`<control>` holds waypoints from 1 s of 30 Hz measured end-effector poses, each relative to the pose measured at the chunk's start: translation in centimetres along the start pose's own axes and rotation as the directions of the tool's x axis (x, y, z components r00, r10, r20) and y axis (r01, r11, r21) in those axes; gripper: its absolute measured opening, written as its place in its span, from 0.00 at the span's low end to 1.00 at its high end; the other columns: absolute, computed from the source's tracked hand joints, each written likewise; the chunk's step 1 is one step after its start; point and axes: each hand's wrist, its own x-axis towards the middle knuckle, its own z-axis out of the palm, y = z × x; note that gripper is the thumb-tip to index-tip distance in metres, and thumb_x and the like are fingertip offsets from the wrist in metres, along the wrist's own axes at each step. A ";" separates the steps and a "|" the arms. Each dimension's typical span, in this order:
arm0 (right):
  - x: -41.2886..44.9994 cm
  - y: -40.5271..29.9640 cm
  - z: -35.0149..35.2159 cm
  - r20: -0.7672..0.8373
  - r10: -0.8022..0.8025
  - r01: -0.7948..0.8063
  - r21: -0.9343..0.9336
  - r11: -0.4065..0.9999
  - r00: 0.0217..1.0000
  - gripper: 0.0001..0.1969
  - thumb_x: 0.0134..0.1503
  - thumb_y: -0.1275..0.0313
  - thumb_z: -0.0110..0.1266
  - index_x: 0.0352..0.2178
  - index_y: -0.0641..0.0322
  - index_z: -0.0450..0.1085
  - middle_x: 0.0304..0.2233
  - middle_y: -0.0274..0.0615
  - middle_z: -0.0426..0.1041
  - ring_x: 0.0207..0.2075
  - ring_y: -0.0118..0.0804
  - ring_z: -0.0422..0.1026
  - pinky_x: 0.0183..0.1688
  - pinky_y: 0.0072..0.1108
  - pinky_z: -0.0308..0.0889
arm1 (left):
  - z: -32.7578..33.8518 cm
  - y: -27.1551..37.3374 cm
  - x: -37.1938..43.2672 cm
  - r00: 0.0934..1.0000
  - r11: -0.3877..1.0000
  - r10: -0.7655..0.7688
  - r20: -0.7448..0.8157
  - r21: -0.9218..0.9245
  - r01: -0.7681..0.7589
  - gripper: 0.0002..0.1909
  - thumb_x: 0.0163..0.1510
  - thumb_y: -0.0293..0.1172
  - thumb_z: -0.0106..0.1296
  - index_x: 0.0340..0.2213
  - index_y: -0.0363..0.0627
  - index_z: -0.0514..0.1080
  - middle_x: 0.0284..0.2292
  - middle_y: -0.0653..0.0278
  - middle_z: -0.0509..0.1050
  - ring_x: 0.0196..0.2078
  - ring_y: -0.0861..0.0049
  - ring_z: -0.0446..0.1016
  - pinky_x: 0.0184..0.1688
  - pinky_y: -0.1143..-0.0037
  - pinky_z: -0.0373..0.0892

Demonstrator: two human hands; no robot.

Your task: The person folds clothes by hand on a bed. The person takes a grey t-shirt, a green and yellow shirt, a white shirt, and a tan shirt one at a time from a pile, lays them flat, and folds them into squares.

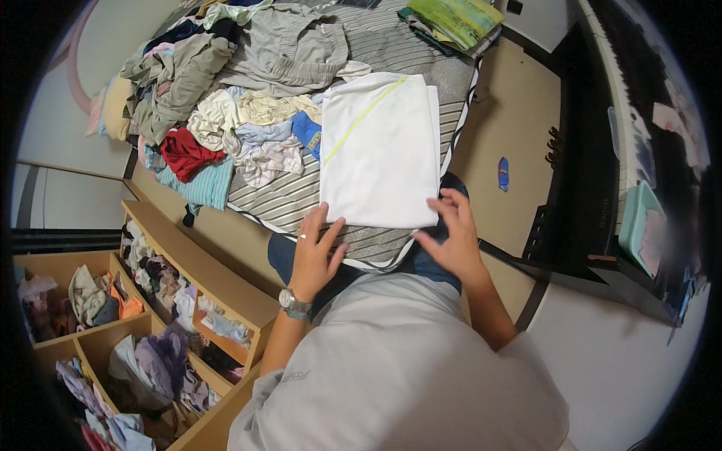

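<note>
A white garment with a thin yellow-green stripe (381,158) lies folded into a flat rectangle at the near edge of the striped mattress (276,206). My left hand (318,253), with a ring and a wristwatch, is at its near left corner, fingers spread. By the near right corner is my right hand (454,237), its fingers apart and their tips at the cloth's edge. Neither hand grips the cloth. A blue cloth with print (306,132) lies against the garment's left side, partly hidden under it.
Loose clothes (186,84) are heaped at the mattress's left. A folded green and yellow stack (457,25) sits at the far right corner. Open wooden drawers (208,265) full of clothes stand at lower left. A piano (592,169) is at right; a blue item (503,173) lies on the floor.
</note>
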 end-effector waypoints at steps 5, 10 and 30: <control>-1.7 1.3 1.4 0.070 -0.225 0.233 -0.147 0.961 0.972 0.25 0.44 0.75 0.64 0.47 0.60 0.71 0.50 0.50 0.67 0.48 0.52 0.69 0.51 0.33 0.65 | -0.5 -1.2 1.4 0.991 0.986 0.133 -0.003 0.104 -0.132 0.25 0.45 0.16 0.53 0.47 0.45 0.73 0.53 0.52 0.68 0.51 0.55 0.70 0.49 0.66 0.70; -0.5 2.0 2.1 -0.020 -0.378 0.371 -0.144 0.917 0.926 0.15 0.40 0.78 0.61 0.35 0.59 0.74 0.31 0.35 0.72 0.35 0.42 0.70 0.36 0.31 0.63 | -0.5 -2.0 2.8 0.964 0.937 0.248 -0.101 0.277 -0.212 0.16 0.45 0.22 0.56 0.39 0.45 0.75 0.45 0.65 0.75 0.48 0.63 0.71 0.51 0.62 0.66; 4.7 -0.3 -3.8 0.214 -0.331 0.256 0.314 0.914 0.919 0.14 0.45 0.76 0.57 0.37 0.62 0.76 0.33 0.46 0.76 0.36 0.45 0.76 0.39 0.27 0.71 | -5.2 -3.2 6.1 0.996 0.960 -0.063 -0.066 -0.275 0.043 0.13 0.53 0.24 0.54 0.42 0.35 0.73 0.41 0.54 0.77 0.46 0.66 0.76 0.53 0.69 0.67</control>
